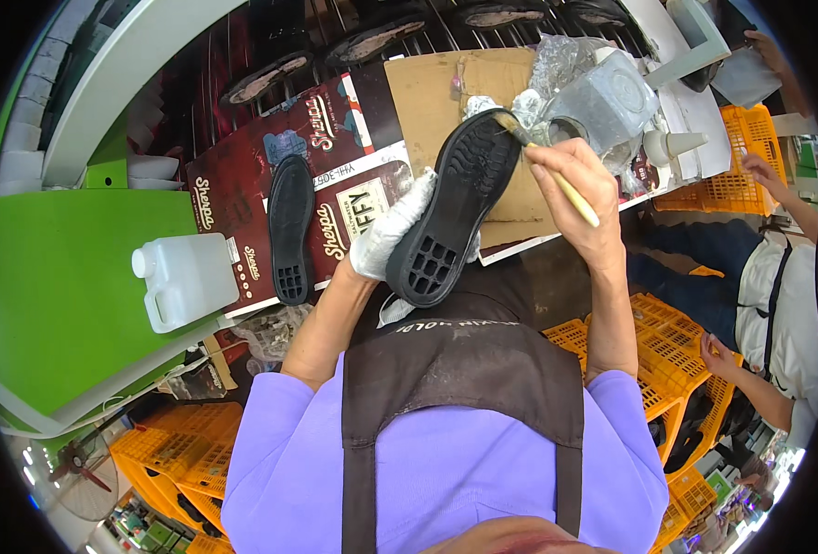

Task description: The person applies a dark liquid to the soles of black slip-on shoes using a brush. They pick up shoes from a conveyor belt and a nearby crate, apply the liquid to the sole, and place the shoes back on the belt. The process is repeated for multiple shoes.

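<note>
Shoe sole (455,208) over cardboard-covered, perhaps workshop, bench (436,92)

The black shoe sole (450,208) looks like matt rubber with a ridged tread. The glove (386,235) is white knitted cloth. The brush handle (570,189) is pale wood. Brown cardboard (432,97) lies matt; the white jug (187,277) is smooth plastic.

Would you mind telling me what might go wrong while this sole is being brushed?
The sole is held up in the gloved left hand alone, so it might slip under the brush in the right hand. The open tub sits close behind the brush and could get knocked.
</note>
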Motion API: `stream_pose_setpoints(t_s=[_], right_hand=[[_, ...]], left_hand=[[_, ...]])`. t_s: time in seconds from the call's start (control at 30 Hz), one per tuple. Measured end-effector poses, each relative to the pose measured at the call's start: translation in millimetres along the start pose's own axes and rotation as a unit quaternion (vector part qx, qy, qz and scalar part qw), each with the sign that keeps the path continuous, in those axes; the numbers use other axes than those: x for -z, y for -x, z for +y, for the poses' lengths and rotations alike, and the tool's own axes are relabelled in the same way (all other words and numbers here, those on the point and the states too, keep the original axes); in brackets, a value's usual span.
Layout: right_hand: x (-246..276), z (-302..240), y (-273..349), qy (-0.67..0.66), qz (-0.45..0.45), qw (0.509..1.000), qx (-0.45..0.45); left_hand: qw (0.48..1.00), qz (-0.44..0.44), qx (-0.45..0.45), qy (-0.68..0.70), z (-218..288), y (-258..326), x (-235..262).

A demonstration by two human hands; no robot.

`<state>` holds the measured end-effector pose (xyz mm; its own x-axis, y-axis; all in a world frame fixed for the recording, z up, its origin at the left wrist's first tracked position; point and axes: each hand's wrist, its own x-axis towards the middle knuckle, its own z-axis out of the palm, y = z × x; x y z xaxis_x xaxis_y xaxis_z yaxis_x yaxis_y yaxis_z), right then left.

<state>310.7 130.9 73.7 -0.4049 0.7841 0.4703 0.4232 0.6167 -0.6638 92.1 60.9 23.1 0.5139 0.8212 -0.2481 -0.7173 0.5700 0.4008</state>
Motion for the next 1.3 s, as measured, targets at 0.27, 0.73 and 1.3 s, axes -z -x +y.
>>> stream_pose_setpoints(t_s=[0.27, 0.73, 1.3], right_hand=[[-17, -27, 8, -0.135, -0.093, 0.986, -0.007], [-22, 24, -23, -0.05, 0.02, 0.999, 0.004], [-38, -34, -12, -0.146, -0.298, 0.931, 0.155]], left_hand=[[0.993, 0.019, -0.061, -0.095, 5, -2, 12], [0.998, 0.028, -0.063, -0.01, 5, 10, 19], [0.988, 0.05, -0.083, 0.123, 19, 9, 36]])
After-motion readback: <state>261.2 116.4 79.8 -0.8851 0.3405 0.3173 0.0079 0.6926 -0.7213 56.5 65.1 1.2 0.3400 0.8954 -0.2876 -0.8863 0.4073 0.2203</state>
